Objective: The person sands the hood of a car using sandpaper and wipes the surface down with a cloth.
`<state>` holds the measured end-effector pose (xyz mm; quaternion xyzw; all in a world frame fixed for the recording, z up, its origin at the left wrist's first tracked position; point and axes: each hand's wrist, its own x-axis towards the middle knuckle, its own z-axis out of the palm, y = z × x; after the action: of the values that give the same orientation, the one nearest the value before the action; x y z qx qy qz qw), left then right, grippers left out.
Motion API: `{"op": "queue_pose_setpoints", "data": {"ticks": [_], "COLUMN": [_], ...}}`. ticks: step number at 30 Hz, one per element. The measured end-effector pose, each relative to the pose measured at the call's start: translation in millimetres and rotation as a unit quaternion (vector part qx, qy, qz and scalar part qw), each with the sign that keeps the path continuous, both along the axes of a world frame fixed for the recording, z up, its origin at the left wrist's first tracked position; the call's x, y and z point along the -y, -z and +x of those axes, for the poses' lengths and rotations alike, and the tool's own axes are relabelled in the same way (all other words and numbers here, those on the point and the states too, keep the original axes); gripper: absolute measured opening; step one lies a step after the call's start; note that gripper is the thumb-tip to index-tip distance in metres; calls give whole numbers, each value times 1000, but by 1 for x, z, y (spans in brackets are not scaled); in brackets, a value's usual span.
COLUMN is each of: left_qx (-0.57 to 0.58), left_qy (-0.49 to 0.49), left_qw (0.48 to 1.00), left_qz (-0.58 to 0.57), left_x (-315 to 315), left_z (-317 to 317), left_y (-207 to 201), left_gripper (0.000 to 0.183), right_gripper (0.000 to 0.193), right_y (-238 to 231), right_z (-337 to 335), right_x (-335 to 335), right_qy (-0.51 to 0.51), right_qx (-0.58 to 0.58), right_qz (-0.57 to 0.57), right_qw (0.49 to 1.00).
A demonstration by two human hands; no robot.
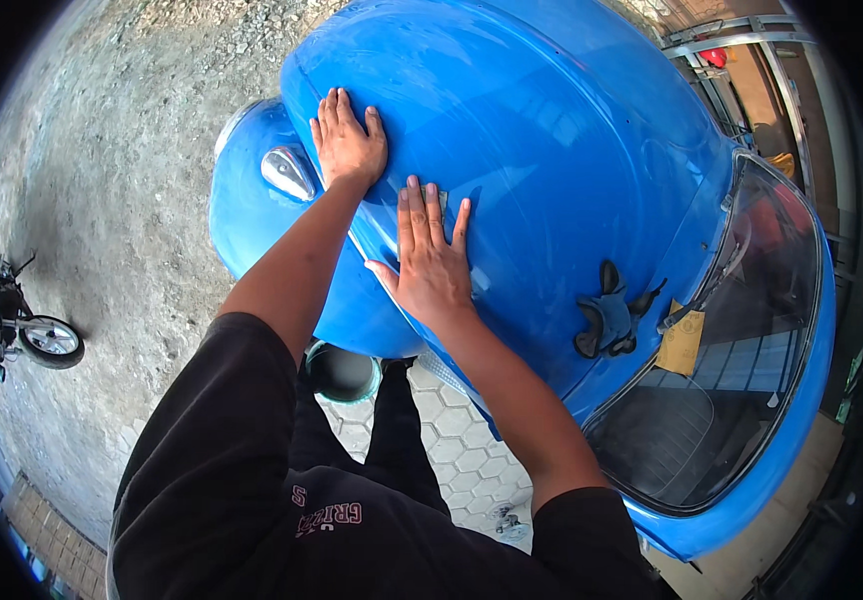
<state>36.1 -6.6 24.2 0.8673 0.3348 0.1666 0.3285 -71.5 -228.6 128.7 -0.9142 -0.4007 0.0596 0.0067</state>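
rough grey ground (152, 150) filled the left of the frame, and a blue car (572, 190) took up most of the upper centre and right. its rounded bonnet (532, 230) swelled across the upper middle, with the dark windscreen (732, 350) at the right. a blue fender (252, 215) bulged out left of the bonnet, and a motorbike (17, 325), cut off by the rim, stood at the far left.

my right hand (434, 265) lay palm down near the centre of the frame, its fingers spread straight toward the top and not clenched around anything. my left hand (350, 150) rested up and to the left of it, also flat and open on the paint, and i could see nothing in its grip.

a dark blue and black thing with rounded lobes (609, 310) lay on the bonnet, right of centre and well apart from both hands. below my arms, a green bucket (344, 399) stood by my legs. a yellowish sheet (683, 342) lay against the windscreen's lower edge, and a chrome fitting (290, 173) sat on the fender.

smallest was a pale piece (443, 199) at the right hand's fingertips, mostly covered; that hand was the nearer one. i could not tell which way its long axis ran.
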Motion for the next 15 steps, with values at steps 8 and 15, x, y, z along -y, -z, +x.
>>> {"op": "queue_pose_setpoints", "data": {"ticks": [8,15], "left_qx": [-16,-7], "left_qy": [-63,-76], "left_qw": [998,997], "left_qz": [8,-25], "left_x": [3,7], "left_z": [-1,7], "left_y": [1,-5], "left_gripper": [78,77], "right_gripper": [111,111], "right_y": [-23,-14], "right_z": [-54,-9], "right_x": [94,10], "right_qy": [-39,-72], "right_qx": [-15,-15], "right_qz": [-99,-77], "right_qw": [994,994]}}
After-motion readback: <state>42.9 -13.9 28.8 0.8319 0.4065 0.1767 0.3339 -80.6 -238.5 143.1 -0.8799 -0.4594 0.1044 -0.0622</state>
